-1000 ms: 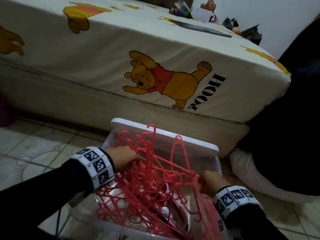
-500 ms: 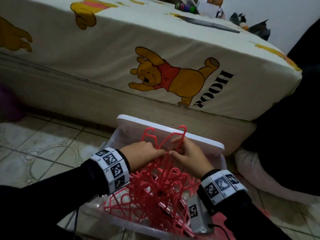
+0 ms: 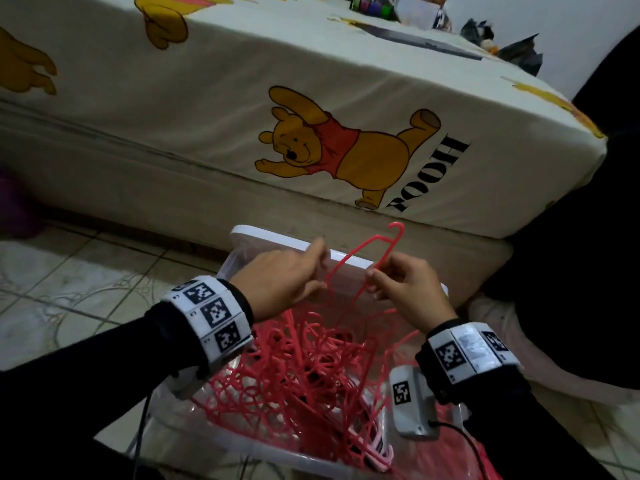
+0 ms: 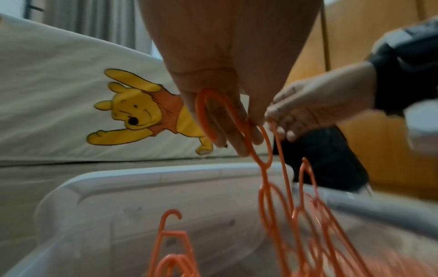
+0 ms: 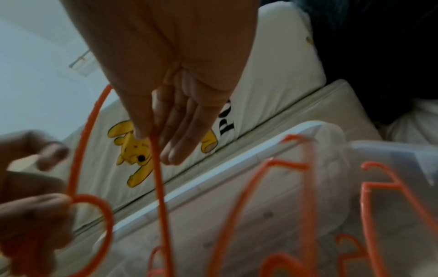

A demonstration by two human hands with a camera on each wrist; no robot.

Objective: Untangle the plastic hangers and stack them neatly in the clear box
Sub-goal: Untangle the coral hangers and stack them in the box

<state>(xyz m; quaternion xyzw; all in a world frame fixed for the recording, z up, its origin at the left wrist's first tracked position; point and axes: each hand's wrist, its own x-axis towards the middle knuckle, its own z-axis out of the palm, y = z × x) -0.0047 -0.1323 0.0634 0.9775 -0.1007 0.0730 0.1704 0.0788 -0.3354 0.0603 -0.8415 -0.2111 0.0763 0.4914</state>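
Note:
A clear box with a white rim stands on the floor, holding a tangle of red plastic hangers. Both hands hold one red hanger lifted over the box's far rim, its hook pointing up. My left hand pinches the hanger's looped end between thumb and fingers. My right hand pinches its thin bar a little to the right. The hanger's lower part still runs down into the tangle. The box rim lies just beyond the fingers.
A mattress with a yellow bear print stands right behind the box. Tiled floor lies to the left. A dark-clothed leg and pale cushion sit on the right. Small items rest on the bed.
Both hands came together from the sides of the tangle, took one hanger and raised it, so its hook now stands above the box's far rim.

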